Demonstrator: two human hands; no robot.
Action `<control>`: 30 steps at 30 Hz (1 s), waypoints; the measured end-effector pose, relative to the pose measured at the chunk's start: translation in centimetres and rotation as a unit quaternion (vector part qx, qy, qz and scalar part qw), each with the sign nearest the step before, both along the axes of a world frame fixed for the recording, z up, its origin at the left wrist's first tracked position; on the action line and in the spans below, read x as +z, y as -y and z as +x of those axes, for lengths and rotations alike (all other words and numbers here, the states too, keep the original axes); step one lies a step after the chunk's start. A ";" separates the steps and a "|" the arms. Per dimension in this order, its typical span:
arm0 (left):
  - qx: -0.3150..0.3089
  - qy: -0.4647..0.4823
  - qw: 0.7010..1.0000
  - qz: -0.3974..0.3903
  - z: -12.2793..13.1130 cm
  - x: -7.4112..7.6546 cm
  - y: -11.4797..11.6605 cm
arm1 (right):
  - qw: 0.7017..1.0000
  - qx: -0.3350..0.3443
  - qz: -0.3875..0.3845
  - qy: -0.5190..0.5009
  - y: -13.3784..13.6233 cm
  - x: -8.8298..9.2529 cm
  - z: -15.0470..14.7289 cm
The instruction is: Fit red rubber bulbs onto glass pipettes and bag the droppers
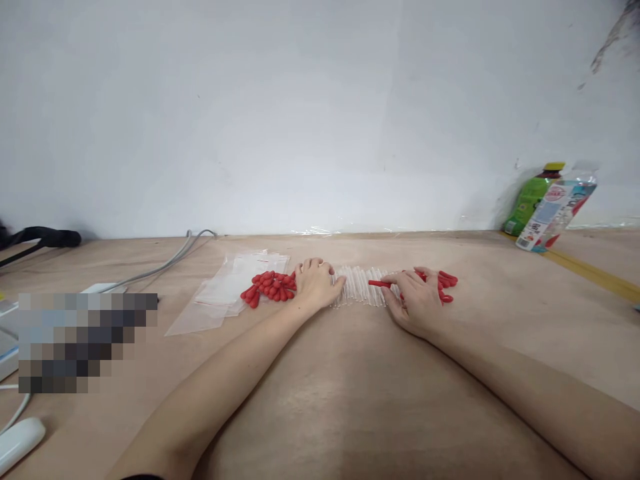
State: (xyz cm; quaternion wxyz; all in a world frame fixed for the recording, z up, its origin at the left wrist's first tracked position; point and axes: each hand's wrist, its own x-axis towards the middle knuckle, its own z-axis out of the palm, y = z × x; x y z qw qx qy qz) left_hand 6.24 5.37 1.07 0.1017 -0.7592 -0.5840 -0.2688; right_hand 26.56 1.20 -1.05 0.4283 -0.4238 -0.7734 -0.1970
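Forearms converge, palm-down hands flanking clear tubes.

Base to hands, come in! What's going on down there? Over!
Left hand resting between red bulbs and clear tubes. Right hand at red stick, grip unclear. Clear tubes side by side. Two bottles off right, by the wall.

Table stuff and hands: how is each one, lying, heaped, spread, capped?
Green bottle: tilted, yellow cap on.
White-labelled bottle: tilted.
Clear bags: lying flat, overlapping.
Left red bulbs: heaped.
Clear tubes: lying side by side.
Right red pieces: partly covered.
Left hand: palm down, spread.
Right hand: palm down, at red rod.
Grey cable: bent.
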 end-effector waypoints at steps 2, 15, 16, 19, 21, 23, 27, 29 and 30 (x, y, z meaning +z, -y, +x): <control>0.014 -0.020 1.000 -0.009 0.7 0.1 -0.2 | 1.000 0.005 -0.011 -0.009 -0.1 -0.1 0.1; 0.057 -0.028 0.994 -0.090 1.4 0.8 -0.7 | 0.999 -0.001 -0.032 -0.021 -0.2 -0.1 0.0; 0.054 -0.020 0.994 -0.091 1.4 0.8 -0.7 | 0.999 -0.005 -0.033 -0.019 -0.2 -0.1 0.0; 0.023 0.028 0.997 -0.068 1.3 1.1 -0.8 | 0.999 -0.002 -0.037 -0.021 -0.3 -0.3 0.2; -0.005 0.052 0.997 -0.049 1.0 1.6 -0.6 | 0.998 0.034 -0.044 -0.037 -0.6 -0.5 0.2; -0.052 0.073 0.996 -0.027 0.5 2.2 -0.1 | 0.993 0.083 -0.053 -0.062 -0.7 -0.8 0.3; -0.158 0.116 0.981 -0.001 -1.1 2.4 1.6 | 0.984 0.140 -0.056 -0.099 -0.6 -1.0 0.2; -0.180 0.098 0.979 -0.008 -1.9 1.8 2.5 | 0.980 0.151 -0.056 -0.114 -0.5 -0.8 -0.2; -0.191 0.082 0.978 -0.014 -2.3 1.3 2.8 | 0.979 0.154 -0.057 -0.120 -0.4 -0.7 -0.5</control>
